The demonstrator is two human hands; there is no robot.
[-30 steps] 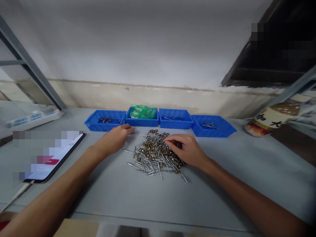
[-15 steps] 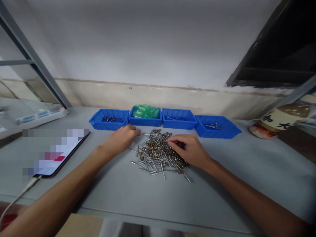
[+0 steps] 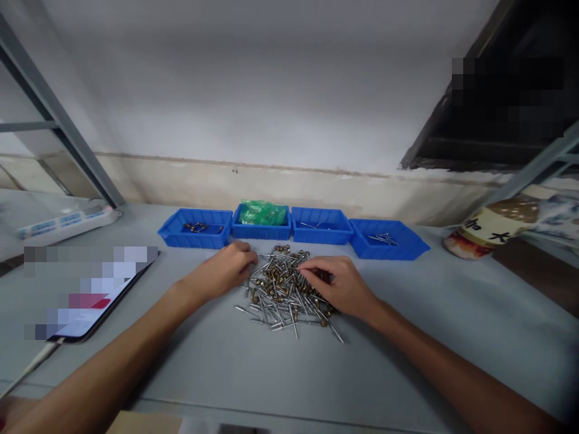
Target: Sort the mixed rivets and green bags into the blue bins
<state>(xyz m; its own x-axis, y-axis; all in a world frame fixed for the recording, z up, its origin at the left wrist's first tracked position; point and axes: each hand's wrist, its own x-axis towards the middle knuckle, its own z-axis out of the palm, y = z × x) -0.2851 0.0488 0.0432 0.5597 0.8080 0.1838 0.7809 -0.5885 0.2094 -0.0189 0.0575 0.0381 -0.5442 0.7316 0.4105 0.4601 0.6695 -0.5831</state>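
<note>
Our left hand [image 3: 230,267] had edged nearer the slender metal pins [image 3: 288,296], its grip unclear; our right hand [image 3: 344,286] pinched narrowly over them.

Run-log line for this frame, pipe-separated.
left hand: curled beside metal-part pile, grip unclear | right hand: fingertips over pile, grip unclear | pile: on table, before four blue bins | green bag: second bin from left

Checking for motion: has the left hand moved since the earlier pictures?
Yes: against the green bag's bin, the left hand has shifted slightly right and nearer the person, toward the pile.
</note>
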